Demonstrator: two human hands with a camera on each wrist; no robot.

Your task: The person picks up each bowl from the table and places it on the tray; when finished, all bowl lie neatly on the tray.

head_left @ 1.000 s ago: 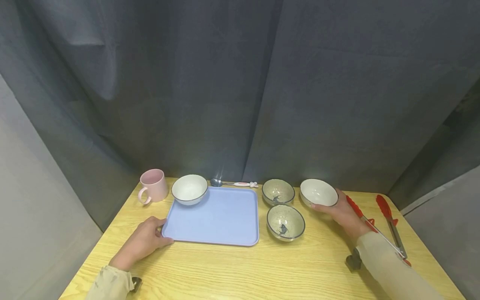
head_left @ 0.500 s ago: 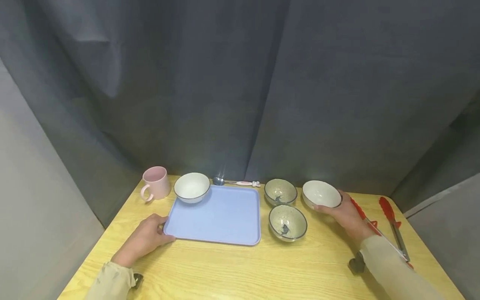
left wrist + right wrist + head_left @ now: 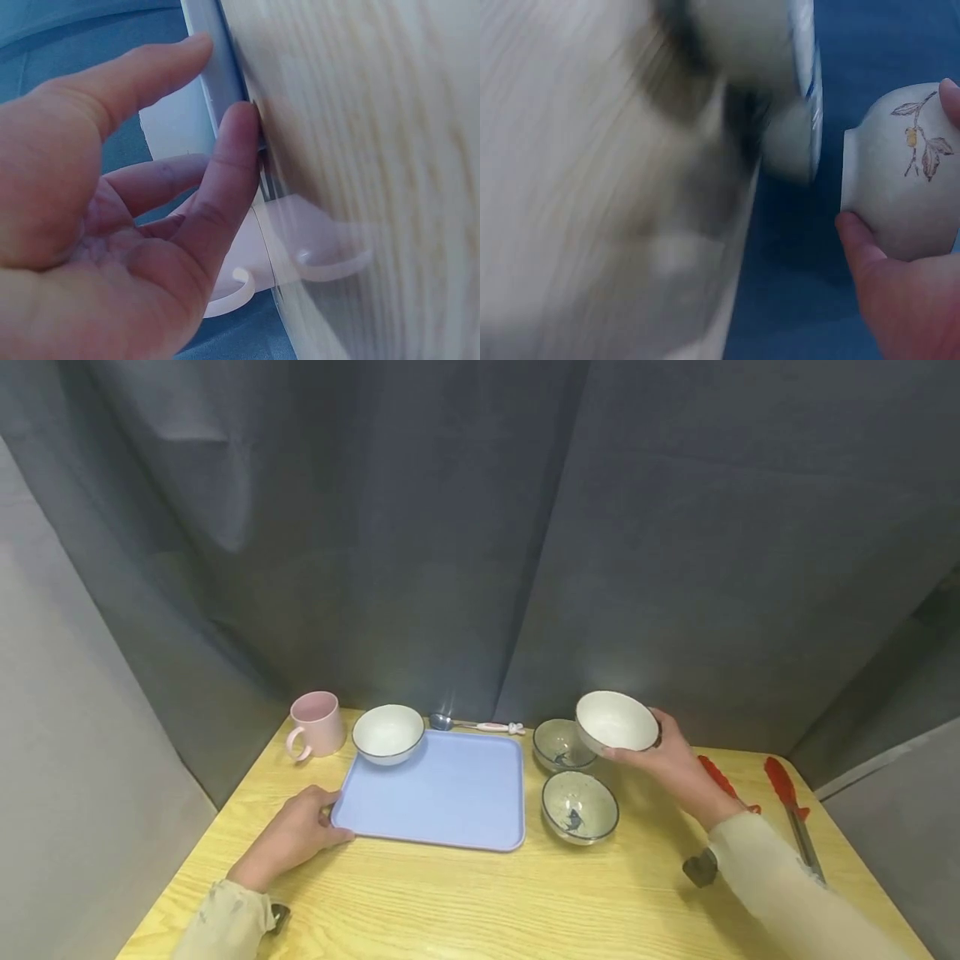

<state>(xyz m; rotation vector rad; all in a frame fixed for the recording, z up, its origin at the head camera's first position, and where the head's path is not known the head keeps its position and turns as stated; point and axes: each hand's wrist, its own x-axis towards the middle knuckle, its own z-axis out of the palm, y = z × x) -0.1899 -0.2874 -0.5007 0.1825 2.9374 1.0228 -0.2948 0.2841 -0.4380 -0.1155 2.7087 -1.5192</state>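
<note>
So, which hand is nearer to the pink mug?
Left. The left hand rests at the blue tray's near-left corner, just below the pink mug; the right hand holds a white bowl far across.

Even, soft overhead light falls on the counter (image 3: 480,893), with a pale sheen on the curtain (image 3: 480,527) behind it. The head view bends at its edges; both wrist views are smeared by motion blur, the counter most.

no readable text, labels, numbers
</note>
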